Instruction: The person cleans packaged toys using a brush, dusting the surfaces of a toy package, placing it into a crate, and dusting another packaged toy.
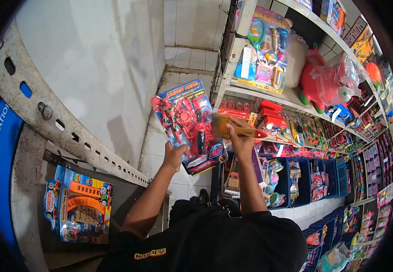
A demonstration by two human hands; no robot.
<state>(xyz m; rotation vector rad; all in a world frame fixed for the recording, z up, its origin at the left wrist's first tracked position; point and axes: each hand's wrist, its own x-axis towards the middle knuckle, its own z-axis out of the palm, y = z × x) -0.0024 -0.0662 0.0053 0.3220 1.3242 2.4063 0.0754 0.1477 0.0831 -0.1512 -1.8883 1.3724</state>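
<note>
My left hand (175, 155) grips the lower left edge of a toy blister pack (188, 124). The pack is printed "Super Hero" and holds red and black toy pieces under clear plastic. It is tilted in front of me, above the tiled floor. In my right hand (240, 138) is a paintbrush (246, 132) with a wooden handle and a red tip. Its wide, slightly blurred bristles are at the right edge of the pack; I cannot tell if they touch it. The fingers of both hands are closed.
To the right, a shelf (269, 94) carries a boxed doctor toy set (264, 54) and a red plush toy (319, 81). Blue baskets (299, 195) with toys stand below. A train set pack (83, 206) lies at lower left, beside a perforated metal post (65, 129).
</note>
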